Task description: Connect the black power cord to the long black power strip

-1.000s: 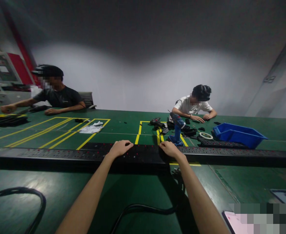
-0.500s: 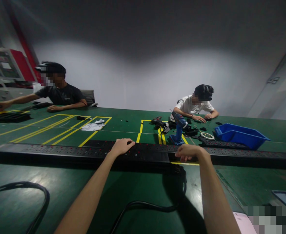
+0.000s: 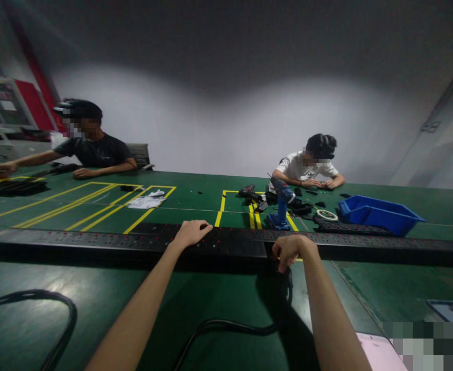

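Long black strips with small red dots lie across the green table. My left hand [image 3: 191, 233] rests on top of the near black strip [image 3: 234, 249], its fingers curved and apart, holding nothing visible. At that strip's right end, my right hand [image 3: 291, 250] has its fingers bent down against the end; what they grip, if anything, is too small to make out. A black cable [image 3: 242, 325] runs from below my right hand toward the front edge. Behind the strips, a blue power drill [image 3: 282, 203] stands upright on its base.
A blue bin [image 3: 383, 214], a tape roll [image 3: 327, 215] and black parts lie at the back right. White papers [image 3: 147, 200] lie back left. Two people sit across the table [image 3: 195, 206]. A phone [image 3: 451, 312] lies front right; another cable [image 3: 37, 294] curves at left.
My right hand has moved left and slightly down, onto the near strip's right end. My left hand has stayed on the strip. The person at the back right has brought both hands closer together.
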`<state>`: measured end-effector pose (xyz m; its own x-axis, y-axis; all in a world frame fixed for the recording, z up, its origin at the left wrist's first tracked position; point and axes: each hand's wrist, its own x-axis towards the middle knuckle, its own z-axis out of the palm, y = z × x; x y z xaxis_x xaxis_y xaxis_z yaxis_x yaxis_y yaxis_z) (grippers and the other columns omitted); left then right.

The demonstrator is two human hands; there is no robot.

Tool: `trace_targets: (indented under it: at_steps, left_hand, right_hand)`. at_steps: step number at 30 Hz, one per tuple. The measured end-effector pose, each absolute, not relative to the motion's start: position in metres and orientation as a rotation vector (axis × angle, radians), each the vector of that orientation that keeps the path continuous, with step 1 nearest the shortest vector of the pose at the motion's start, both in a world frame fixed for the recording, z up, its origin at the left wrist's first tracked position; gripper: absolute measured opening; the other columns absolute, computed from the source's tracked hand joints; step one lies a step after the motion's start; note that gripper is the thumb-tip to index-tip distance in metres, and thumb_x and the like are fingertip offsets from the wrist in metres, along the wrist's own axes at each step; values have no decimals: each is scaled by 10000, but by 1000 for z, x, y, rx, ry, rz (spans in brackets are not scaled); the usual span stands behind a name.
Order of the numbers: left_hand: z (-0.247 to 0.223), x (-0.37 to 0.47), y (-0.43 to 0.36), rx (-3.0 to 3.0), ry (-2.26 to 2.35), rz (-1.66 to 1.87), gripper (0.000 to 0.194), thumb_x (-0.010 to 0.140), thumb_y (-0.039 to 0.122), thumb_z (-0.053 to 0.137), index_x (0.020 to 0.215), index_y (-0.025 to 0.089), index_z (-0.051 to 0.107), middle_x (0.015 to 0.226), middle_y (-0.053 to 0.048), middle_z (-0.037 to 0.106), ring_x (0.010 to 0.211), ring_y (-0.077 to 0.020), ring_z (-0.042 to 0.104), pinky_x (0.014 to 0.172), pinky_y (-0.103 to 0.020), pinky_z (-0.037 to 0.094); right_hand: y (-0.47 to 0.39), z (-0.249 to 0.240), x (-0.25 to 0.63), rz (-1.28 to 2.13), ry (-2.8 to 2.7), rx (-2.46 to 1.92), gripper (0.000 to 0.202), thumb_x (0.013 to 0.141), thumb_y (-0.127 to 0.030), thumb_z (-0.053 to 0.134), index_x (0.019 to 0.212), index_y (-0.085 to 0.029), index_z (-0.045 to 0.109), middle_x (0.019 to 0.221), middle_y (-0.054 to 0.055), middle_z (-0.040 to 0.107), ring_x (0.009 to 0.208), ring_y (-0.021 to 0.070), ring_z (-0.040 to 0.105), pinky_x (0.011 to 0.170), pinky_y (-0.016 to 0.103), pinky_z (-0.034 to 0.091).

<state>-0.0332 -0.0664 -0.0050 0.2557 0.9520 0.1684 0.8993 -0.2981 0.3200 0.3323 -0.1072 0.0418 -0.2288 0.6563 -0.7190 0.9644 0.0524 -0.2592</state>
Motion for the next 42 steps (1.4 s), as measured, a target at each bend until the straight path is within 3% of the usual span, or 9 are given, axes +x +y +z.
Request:
trace_targets:
  at_steps: [5,9,12,19,33,42]
  left_hand:
    - [-11,-39,-60,2335,1690,570,476,869,594,424,1054,265,714,1113,-59,706,1092,-277,609,964,-402,395]
    - [-6,-43,-57,2219,1578,761,397,821,514,540,1062,245,707,1112,-35,705,1035,-241,631,933,-354,440]
    - [11,-42,-62,2147,1491,908,379,810,450,567,1071,209,701,1080,-47,713,995,-223,640,923,-344,460]
    - [76,-17,-103,2189,1295,1121,314,807,397,611,1037,207,707,1051,-52,715,967,-205,638,938,-374,461]
    - [136,30,-188,2358,792,940,226,757,330,709,944,205,731,974,-44,726,891,-176,643,824,-308,489]
    - [140,35,-200,2241,850,1015,191,783,342,651,854,192,746,864,-40,731,801,-167,640,750,-294,500]
  right_hand:
    - [-121,71,332,-1048,2222,1582,681,480,-329,830,1115,-182,634,849,17,664,756,173,619,623,243,459]
    - [-140,102,324,-1109,2613,1496,589,551,-331,813,1084,-173,617,883,15,638,811,164,590,666,237,446]
    - [-150,116,313,-1205,2789,1443,495,623,-327,781,1057,-179,595,874,7,618,785,151,575,646,238,437]
    - [-153,119,293,-1398,2984,1307,474,608,-319,812,1001,-177,587,964,17,589,834,141,582,703,247,473]
    - [-184,148,266,-1675,3190,1152,541,626,-313,832,1074,-199,551,967,12,572,831,131,605,690,246,502]
    - [-200,158,252,-1410,3386,1085,486,677,-337,799,1088,-218,568,983,26,568,894,171,598,785,331,518]
